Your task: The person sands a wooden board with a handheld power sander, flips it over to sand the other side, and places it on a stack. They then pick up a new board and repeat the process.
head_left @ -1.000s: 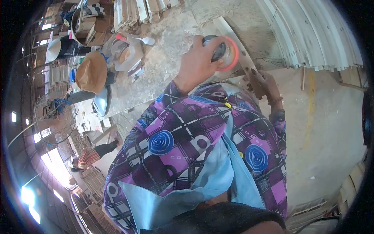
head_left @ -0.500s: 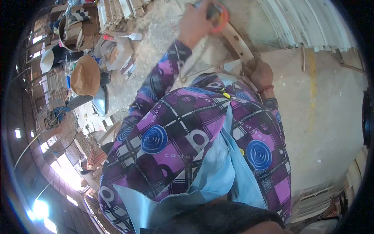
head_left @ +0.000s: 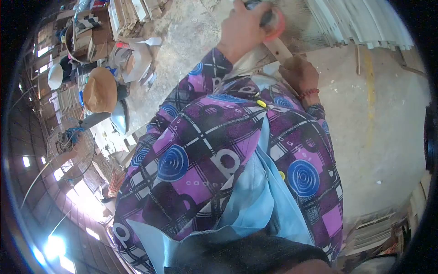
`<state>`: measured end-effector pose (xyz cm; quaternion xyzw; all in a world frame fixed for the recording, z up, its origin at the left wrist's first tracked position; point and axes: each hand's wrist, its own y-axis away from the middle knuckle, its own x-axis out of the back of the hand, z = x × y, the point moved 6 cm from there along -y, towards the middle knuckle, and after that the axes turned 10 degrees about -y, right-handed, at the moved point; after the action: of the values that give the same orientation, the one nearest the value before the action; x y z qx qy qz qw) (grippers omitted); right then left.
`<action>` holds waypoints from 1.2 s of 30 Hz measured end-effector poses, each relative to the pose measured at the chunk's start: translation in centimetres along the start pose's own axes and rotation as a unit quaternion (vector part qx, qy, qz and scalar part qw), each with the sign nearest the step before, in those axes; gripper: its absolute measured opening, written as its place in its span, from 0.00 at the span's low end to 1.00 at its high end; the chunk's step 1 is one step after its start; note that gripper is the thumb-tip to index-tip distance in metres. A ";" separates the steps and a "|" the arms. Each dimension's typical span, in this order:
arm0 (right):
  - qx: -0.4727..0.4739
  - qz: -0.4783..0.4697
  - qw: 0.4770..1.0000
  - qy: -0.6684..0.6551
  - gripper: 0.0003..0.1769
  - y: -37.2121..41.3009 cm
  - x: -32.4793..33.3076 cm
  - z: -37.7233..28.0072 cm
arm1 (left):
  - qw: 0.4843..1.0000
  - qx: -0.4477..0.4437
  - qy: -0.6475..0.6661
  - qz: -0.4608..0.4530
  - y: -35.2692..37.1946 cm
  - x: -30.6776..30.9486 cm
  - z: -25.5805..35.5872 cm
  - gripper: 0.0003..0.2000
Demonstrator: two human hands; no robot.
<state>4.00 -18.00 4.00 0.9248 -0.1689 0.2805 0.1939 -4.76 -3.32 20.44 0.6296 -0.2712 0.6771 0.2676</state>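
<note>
My left hand [head_left: 244, 31] is at the top of the view, wrapped round a dark, round tool with an orange-red rim [head_left: 275, 25]. The tool is over the far end of a pale wooden strip [head_left: 279, 51], and its underside is hidden. To the right and nearer my body, my right hand [head_left: 299, 75], with a red bead bracelet at the wrist, is closed on the near end of the strip. The patterned purple shirt [head_left: 196, 137] fills the middle below both hands.
Long pale strips [head_left: 360, 23] lie at the upper right, and wooden pieces [head_left: 125, 18] at the upper left. A white bottle [head_left: 153, 41] rests on the stained surface. Further left are a tan hat [head_left: 100, 90] and a fan [head_left: 70, 147]. Part of another person [head_left: 116, 181] shows at lower left.
My left hand and the round tool have moved right, covering more of the strip's far part. My right hand has shifted slightly up and left, still on the strip.
</note>
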 end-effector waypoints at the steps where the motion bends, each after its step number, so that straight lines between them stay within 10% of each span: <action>1: 0.002 0.005 1.000 -0.008 0.24 0.0 0.0 -0.2 | 1.000 0.014 0.011 -0.013 -0.6 0.7 -0.5 0.27; 36: 0.075 0.039 0.996 0.041 0.16 1.0 1.4 -4.0 | 1.000 -0.001 -0.001 -0.002 -0.1 1.0 0.6 0.31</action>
<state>2.87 -17.39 8.16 0.9172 -0.1747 0.3376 0.1196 -4.34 -3.67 21.45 0.6305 -0.2712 0.6755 0.2695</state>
